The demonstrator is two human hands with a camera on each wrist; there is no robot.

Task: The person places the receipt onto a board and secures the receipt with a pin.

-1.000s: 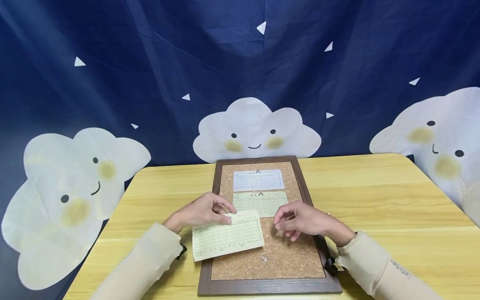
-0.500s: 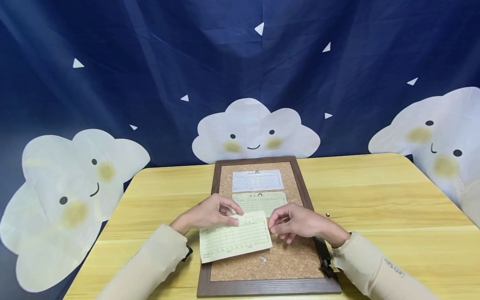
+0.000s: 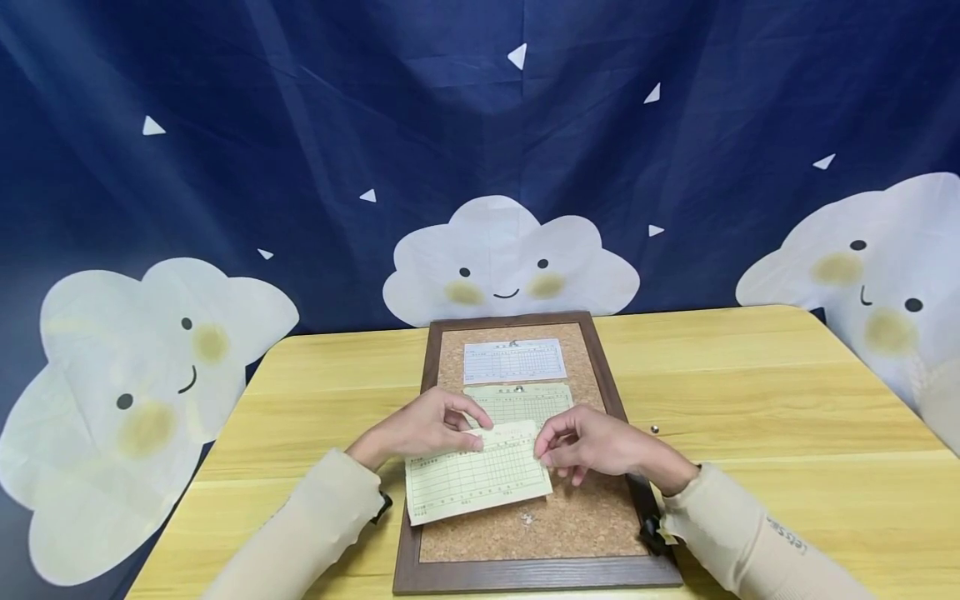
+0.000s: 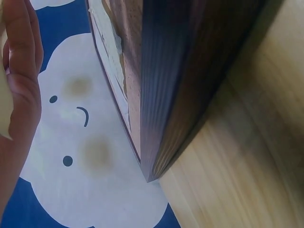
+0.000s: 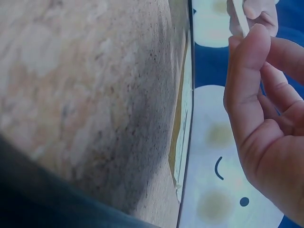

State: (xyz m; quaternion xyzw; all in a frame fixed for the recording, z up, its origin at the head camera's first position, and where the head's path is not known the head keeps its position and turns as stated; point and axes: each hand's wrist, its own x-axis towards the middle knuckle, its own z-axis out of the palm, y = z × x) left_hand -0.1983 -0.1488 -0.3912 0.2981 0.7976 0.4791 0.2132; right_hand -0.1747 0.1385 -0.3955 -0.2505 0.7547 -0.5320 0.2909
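Observation:
My left hand (image 3: 435, 423) pinches the top edge of a pale yellow printed form slip (image 3: 472, 483), thumb in front. At the slip's upper right edge, my right hand (image 3: 592, 443) has its thumb and forefinger together on the paper; the right wrist view shows the slip's edge (image 5: 241, 19) at those fingertips. The slip is held slightly tilted above a framed cork board (image 3: 585, 525). A second yellow form (image 3: 517, 404) lies on the board behind it, partly covered by the held slip. Above that is a bluish-white form (image 3: 513, 362). Both have a pin at the top.
Small clear pins (image 3: 527, 518) sit on the lower cork. One small shiny round object (image 3: 655, 429) lies on the wooden table (image 3: 750, 400) right of the board. A dark wooden frame (image 3: 540, 573) edges the board. Behind the table hangs a blue cloud-print curtain (image 3: 465, 125).
My left hand has carried the slip to the right over the board. My right hand has shifted slightly left, and its fingertips now meet the slip's right edge.

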